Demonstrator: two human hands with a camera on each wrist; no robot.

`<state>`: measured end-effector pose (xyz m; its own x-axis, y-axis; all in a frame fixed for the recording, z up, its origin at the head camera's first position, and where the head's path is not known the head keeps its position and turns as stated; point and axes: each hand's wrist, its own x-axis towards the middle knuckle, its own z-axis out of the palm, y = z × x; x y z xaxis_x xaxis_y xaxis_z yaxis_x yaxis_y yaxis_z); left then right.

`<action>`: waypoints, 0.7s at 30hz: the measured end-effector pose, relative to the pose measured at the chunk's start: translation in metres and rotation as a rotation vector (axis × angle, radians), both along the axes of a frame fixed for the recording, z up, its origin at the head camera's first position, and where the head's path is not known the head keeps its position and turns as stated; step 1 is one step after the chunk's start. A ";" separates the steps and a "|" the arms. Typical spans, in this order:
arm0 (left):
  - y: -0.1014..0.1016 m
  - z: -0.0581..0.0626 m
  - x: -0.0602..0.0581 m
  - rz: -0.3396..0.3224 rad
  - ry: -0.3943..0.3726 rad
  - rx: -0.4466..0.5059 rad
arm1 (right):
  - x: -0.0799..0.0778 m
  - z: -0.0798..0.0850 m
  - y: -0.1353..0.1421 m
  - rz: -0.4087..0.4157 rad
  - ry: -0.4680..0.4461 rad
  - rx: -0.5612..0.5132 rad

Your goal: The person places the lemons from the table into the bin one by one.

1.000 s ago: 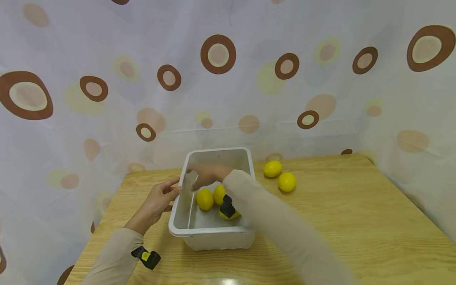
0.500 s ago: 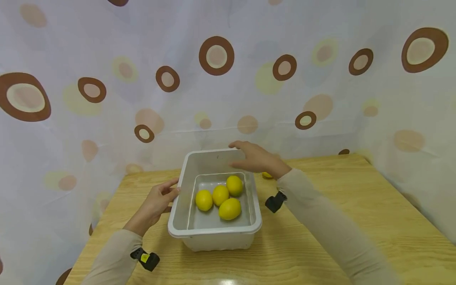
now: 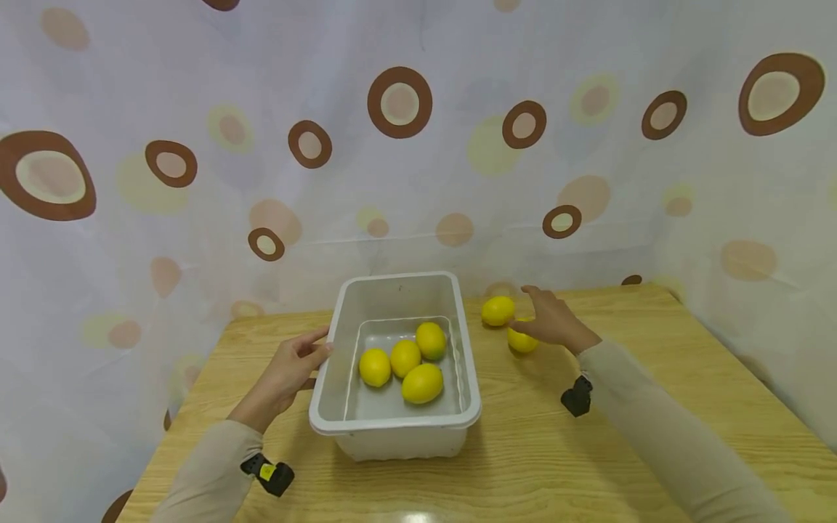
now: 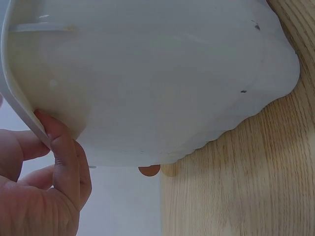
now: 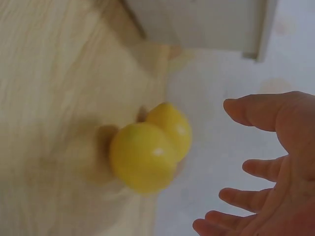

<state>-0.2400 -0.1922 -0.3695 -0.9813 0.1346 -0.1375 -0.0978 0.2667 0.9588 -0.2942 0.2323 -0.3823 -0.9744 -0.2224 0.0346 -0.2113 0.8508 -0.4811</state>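
A light grey plastic bin stands on the wooden table, with several yellow lemons on its floor. At the bin's left side my left hand grips the rim; the left wrist view shows its fingers curled against the lip. To the right of the bin lie two more lemons: a farther one and a nearer one. My right hand hovers over the nearer lemon and partly hides it. In the right wrist view its thumb and fingers are spread, apart from both lemons.
The wooden table extends to the right and in front of the bin. Behind it hangs a pale curtain with brown and beige spots, close to the table's back edge. A black wrist camera sits on the right sleeve.
My right hand has left the inside of the bin, crossed its right rim and moved right to the loose lemons. The left hand and the bin have stayed put.
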 end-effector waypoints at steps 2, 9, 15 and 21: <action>0.000 0.001 0.000 -0.001 0.000 0.004 | -0.004 -0.012 0.007 -0.024 -0.021 0.009; 0.002 0.000 0.000 -0.002 0.001 0.009 | -0.010 -0.041 0.016 -0.097 -0.125 -0.020; 0.002 -0.002 -0.002 -0.012 0.002 0.016 | -0.009 -0.053 0.012 -0.100 -0.134 -0.085; -0.001 -0.002 -0.002 -0.012 0.002 0.017 | -0.012 -0.061 0.007 -0.105 -0.123 -0.137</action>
